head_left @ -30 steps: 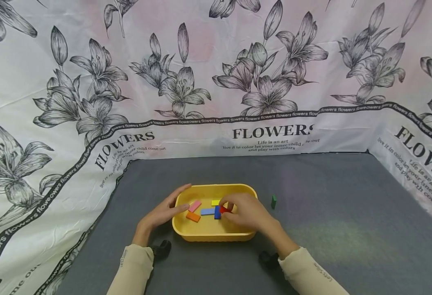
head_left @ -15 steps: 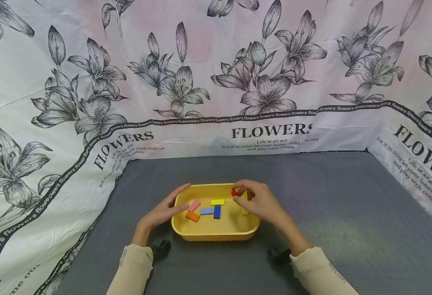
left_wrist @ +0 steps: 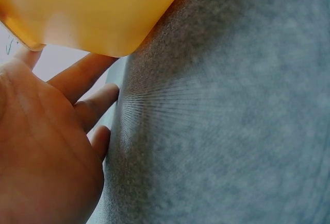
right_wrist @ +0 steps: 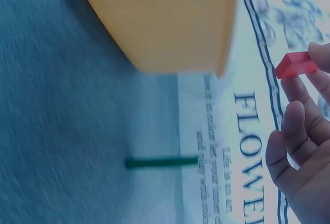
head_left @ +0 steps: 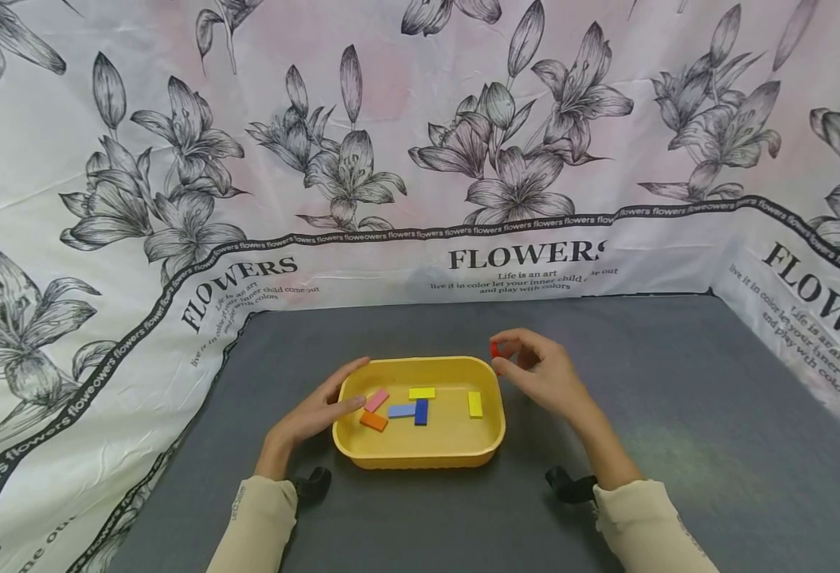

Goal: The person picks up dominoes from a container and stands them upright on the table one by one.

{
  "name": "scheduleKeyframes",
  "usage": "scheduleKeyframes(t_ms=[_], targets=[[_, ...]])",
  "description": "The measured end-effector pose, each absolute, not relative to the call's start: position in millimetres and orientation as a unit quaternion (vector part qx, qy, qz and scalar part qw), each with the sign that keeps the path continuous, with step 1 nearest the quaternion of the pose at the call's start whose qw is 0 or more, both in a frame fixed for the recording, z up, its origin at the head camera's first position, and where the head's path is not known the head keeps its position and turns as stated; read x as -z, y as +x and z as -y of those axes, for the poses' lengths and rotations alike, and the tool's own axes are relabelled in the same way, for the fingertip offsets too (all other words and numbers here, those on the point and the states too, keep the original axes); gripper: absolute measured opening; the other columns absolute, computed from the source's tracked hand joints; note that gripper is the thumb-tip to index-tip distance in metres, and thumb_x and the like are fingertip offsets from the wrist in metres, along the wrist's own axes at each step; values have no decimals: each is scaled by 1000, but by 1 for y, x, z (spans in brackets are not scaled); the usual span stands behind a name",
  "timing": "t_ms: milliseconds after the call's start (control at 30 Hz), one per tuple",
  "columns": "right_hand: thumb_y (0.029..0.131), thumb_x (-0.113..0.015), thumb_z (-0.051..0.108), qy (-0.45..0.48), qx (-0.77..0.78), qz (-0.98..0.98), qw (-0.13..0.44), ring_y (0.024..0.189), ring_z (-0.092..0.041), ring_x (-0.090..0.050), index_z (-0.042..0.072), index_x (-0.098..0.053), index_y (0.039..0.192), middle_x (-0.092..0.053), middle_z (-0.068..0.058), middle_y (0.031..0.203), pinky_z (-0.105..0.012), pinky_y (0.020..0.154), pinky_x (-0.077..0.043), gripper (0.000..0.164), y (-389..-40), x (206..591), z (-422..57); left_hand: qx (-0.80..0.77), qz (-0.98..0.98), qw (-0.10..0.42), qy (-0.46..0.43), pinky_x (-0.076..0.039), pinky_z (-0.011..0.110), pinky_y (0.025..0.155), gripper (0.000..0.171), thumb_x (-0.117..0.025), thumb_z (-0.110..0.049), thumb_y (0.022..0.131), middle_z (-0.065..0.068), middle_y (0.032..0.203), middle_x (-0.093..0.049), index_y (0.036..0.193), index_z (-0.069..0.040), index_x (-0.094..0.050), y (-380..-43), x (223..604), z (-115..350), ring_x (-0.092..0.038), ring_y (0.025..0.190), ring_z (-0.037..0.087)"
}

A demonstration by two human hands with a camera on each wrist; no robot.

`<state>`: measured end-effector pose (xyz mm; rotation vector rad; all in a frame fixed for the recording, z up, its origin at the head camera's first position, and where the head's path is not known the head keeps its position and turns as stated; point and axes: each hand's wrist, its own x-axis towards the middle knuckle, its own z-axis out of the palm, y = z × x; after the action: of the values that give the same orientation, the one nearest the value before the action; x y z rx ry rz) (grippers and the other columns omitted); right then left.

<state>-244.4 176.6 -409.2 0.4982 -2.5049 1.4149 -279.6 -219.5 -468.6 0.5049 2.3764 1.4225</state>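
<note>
My left hand (head_left: 319,406) holds the left end of a yellow plastic tub (head_left: 420,460), thumb over the rim and fingers along the outside wall. In the left wrist view, those fingers reach behind the tub wall. Between thumb and fingertips, my right hand (head_left: 545,374) pinches a small red block (right_wrist: 296,64) just beyond the tub's far right corner. Flat in the tub lie a pink block (head_left: 377,399), an orange block (head_left: 373,421), a light blue block (head_left: 401,411), a dark blue block (head_left: 421,412) and two yellow blocks, one at the back (head_left: 422,393), one at the right (head_left: 474,404).
A thin green block (right_wrist: 162,162) stands upright on the table beyond the tub in the right wrist view; my right hand hides it in the head view. Dark grey cloth covers the table (head_left: 677,414). A flower-printed curtain (head_left: 362,274) surrounds its back and sides.
My right hand has lifted the red block out of the tub and carried it right and away from me, past the rim. The right-hand yellow block is uncovered. My left hand stays put.
</note>
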Motion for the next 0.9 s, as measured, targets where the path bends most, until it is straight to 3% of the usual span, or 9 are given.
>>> scheduleKeyframes(t_ms=[267, 567, 700, 900], targets=[[95, -73, 20, 141, -470, 858, 150, 65, -18, -51, 17, -69, 121, -73, -8, 95, -26, 56, -42, 26, -248, 407, -210, -499, -831, 161, 185, -27, 61, 122, 69, -63, -34, 99, -1, 170, -21, 159, -40, -27, -279, 469, 220, -29, 153, 33], [96, -72, 22, 129, -464, 866, 135, 66, -15, -55, 16, -68, 123, -74, -11, 99, -26, 55, -45, 28, -252, 413, -237, -498, -832, 163, 181, -26, 61, 123, 70, -63, -35, 99, -1, 170, -21, 159, -40, -27, -278, 467, 220, -28, 154, 33], [96, -72, 25, 122, -451, 876, 115, 71, -16, -59, 16, -67, 124, -73, -10, 100, -26, 59, -47, 30, -253, 417, -245, -498, -834, 168, 170, -27, 61, 122, 69, -62, -33, 100, -2, 170, -22, 159, -42, -27, -280, 468, 219, -30, 153, 33], [96, -72, 25, 127, -453, 881, 45, 84, -29, -68, 10, -66, 123, -73, -12, 103, -27, 67, -53, 32, -256, 426, -255, -497, -833, 165, 176, -27, 62, 122, 69, -62, -34, 99, -2, 170, -21, 159, -41, -28, -281, 469, 220, -29, 153, 33]])
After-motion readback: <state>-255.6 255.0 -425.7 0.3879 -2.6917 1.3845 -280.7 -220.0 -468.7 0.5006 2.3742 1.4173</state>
